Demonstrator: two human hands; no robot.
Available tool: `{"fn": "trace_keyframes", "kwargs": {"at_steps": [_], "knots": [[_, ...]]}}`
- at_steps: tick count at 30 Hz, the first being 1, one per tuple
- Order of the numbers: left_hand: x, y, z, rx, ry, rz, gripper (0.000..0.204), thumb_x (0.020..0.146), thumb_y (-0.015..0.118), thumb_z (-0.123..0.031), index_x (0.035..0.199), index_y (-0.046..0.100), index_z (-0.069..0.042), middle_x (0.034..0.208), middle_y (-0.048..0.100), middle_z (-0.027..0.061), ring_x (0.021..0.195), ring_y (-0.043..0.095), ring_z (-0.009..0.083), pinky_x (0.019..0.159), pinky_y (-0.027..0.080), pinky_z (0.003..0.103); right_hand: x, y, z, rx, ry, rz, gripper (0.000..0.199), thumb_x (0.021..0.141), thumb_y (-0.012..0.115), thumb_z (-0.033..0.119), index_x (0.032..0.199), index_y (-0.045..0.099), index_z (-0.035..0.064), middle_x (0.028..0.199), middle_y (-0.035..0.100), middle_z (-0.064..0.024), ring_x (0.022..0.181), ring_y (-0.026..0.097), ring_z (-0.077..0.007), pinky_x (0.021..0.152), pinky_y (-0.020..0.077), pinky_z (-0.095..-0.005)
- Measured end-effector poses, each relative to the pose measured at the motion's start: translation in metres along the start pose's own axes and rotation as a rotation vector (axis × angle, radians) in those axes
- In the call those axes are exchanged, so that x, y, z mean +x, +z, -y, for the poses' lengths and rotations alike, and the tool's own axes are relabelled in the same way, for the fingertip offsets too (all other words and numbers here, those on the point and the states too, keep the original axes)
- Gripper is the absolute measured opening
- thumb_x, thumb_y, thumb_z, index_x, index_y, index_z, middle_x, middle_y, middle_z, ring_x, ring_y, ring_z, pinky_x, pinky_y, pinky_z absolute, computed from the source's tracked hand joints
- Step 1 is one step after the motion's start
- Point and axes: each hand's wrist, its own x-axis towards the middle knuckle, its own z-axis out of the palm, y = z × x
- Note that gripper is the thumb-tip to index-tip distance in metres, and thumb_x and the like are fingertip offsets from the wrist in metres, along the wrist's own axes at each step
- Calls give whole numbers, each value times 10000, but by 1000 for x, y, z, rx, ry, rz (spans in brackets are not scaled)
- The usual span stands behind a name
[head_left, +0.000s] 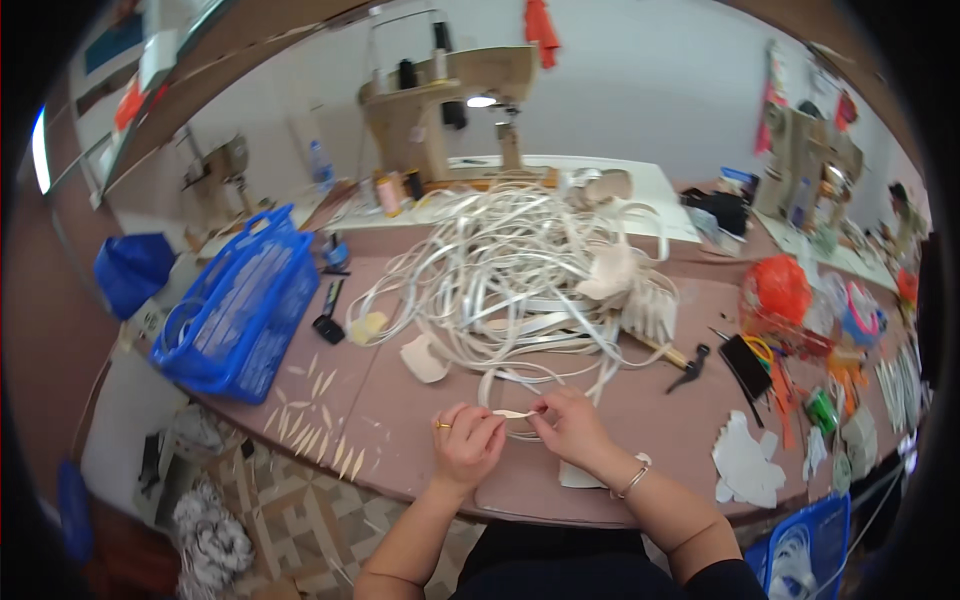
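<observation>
Our hands: the left hand [465,442] and the right hand [570,428] meet near the worktop's close edge, fingertips of both pinching the one piece.
Pale slip: the narrow cream piece [514,413] sits stretched between our fingertips, its left end in the left hand, its right end in the right.
Worktop edge: the worktop's [395,425] curved near rim runs beneath our forearms from 8 to 4 o'clock of the hands.
Open room: brown surface shows at 9 o'clock, between the left hand and the leaf-shaped slips [325,415], and at 3 o'clock, up to a white cut-out [748,460].
Strap heap: at 12 o'clock a tangled pile of white straps [510,270] blocks us; its loops reach down just beyond our fingertips.
Under our arm: a pale flat piece [580,476] lies at 5 o'clock, partly hidden by the right forearm.
Left obstacles: a pale scrap [425,360] at 10 o'clock, then a blue basket [245,310] farther out.
Right obstacles: a hammer [690,370] between 2 and 3 o'clock, a red plastic bag [778,288] farther at 2.
Beyond: a sewing machine [445,110] stands past the heap, near 12 o'clock.
</observation>
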Motion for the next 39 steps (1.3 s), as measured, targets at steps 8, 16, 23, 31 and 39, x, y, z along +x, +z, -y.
{"fn": "trace_keyframes", "kwargs": {"at_steps": [8,16,23,31,39], "knots": [[-60,-81,70,295,-339,-73,175,611,698,-43,749,615,-108,820,533,43,819,513,249,722,408,359,54,133,9,-228,-254,354,129,730,605,128,817,614,32,825,571,-149,877,543,-325,718,456,-408],[-64,-66,55,208,-256,-108,195,592,707,-24,751,623,-100,819,538,43,814,518,244,697,420,351,68,98,21,48,202,522,218,799,604,217,914,602,32,821,610,-96,717,597,-196,624,494,-305],[-33,-14,-2,1,97,-27,259,509,718,-67,751,646,-124,810,541,-8,817,513,191,716,368,346,-12,0,25,821,782,462,207,841,593,183,935,577,-1,780,610,-36,678,583,-83,581,478,-193],[-20,64,-50,-495,-95,406,398,700,688,-188,1057,559,-71,948,570,83,947,494,282,832,376,396,-95,-115,-26,629,689,-118,153,794,634,89,898,581,-10,743,606,-33,653,567,-72,581,457,-192],[8,82,-65,-755,-147,1300,382,732,647,-130,1097,558,-62,1006,580,103,980,496,243,860,399,342,-131,-126,-25,895,835,161,117,806,609,49,898,571,-13,805,611,-64,739,597,-107,655,495,-217]]}}
